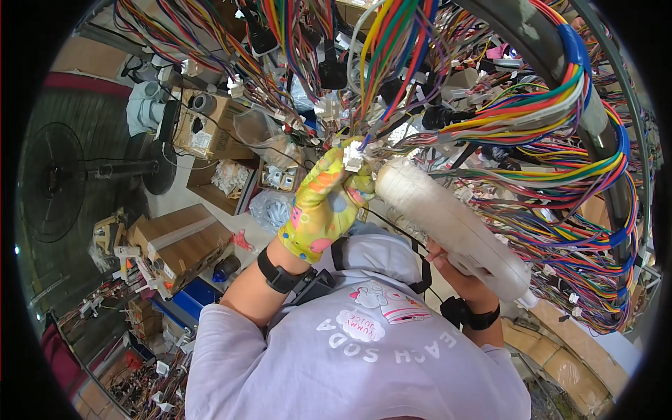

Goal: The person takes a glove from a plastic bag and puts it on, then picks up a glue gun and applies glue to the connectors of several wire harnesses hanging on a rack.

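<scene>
My left hand (326,203) wears a yellow glove with coloured dots and pinches a small white connector (352,155) at the end of a bundle of coloured wires (392,63). My right hand (467,276), bare, grips the handle of a bulky white gun-shaped tool (448,220). The tool's rounded nose points at the connector and nearly touches my left fingers. Both wrists carry black bands. A pale lilac shirt fills the lower part of the view.
A dense wire harness (560,140) of many colours hangs across the top and right, tied with blue tape. Cardboard boxes (183,241) and plastic bags lie on the floor at left. A black standing fan (52,182) sits at far left.
</scene>
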Action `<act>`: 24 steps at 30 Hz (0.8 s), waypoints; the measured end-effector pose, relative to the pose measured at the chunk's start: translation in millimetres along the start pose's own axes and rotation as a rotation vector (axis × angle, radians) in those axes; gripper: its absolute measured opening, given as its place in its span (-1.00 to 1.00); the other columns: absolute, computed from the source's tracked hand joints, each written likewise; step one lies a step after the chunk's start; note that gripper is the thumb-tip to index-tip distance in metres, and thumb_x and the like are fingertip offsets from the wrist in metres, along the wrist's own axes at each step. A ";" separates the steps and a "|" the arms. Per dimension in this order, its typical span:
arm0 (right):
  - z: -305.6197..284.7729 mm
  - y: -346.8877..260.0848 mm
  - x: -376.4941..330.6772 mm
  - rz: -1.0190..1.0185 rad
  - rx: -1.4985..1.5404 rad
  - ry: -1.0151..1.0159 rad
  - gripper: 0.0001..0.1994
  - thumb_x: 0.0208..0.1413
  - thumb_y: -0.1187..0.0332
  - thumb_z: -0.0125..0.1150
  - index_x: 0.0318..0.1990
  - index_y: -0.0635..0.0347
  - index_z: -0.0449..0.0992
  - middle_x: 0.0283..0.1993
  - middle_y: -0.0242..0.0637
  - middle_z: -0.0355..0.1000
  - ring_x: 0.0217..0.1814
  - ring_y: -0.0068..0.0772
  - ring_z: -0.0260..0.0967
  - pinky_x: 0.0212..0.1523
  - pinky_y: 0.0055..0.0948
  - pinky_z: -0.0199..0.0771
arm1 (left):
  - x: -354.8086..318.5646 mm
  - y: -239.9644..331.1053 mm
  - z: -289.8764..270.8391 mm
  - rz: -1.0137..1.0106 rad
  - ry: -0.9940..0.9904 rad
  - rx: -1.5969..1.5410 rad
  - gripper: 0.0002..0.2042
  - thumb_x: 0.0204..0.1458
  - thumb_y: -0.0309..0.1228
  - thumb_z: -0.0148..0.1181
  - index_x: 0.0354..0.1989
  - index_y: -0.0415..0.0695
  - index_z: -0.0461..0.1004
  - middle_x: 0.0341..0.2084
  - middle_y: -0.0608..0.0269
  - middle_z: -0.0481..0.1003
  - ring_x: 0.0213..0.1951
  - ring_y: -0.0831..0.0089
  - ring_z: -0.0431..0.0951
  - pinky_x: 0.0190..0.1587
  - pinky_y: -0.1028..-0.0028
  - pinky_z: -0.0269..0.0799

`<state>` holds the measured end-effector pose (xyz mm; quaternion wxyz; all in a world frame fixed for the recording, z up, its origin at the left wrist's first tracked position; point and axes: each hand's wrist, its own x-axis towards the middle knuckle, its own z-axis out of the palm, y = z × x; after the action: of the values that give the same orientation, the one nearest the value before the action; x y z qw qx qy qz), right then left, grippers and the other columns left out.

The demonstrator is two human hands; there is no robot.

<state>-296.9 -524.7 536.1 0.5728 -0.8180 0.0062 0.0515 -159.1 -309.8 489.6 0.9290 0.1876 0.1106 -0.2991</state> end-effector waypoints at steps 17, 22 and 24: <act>11.0 -8.9 10.3 0.111 0.433 0.095 -0.78 -0.05 0.62 0.14 -0.20 0.33 0.40 -0.39 -0.28 0.40 -0.32 -0.45 0.34 -0.27 -0.48 0.35 | -0.3 5.3 0.6 -0.226 -0.156 -0.241 -0.56 0.08 -0.19 0.07 0.06 -0.20 0.33 -0.37 0.28 0.46 -0.43 0.49 0.38 -0.28 0.50 0.27; 13.2 -6.9 5.9 0.135 0.456 0.099 -0.72 -0.06 0.64 0.13 -0.13 0.34 0.36 -0.38 -0.28 0.40 -0.35 -0.46 0.34 -0.27 -0.48 0.36 | -1.0 8.9 0.9 -0.272 -0.094 -0.272 -0.58 0.09 -0.21 0.06 0.06 -0.20 0.33 -0.39 0.30 0.46 -0.45 0.50 0.39 -0.27 0.50 0.28; 13.4 -9.9 5.6 0.123 0.440 0.130 -0.68 -0.06 0.66 0.12 -0.08 0.35 0.34 -0.39 -0.27 0.40 -0.34 -0.46 0.35 -0.27 -0.47 0.37 | -0.9 9.2 2.1 -0.275 -0.064 -0.256 -0.58 0.09 -0.21 0.06 0.06 -0.20 0.33 -0.40 0.30 0.46 -0.44 0.51 0.39 -0.28 0.50 0.29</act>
<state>-291.7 -508.4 540.4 0.7315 -0.6731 0.1040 0.0311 -154.2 -303.3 494.3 0.8987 0.0415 0.1427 -0.4125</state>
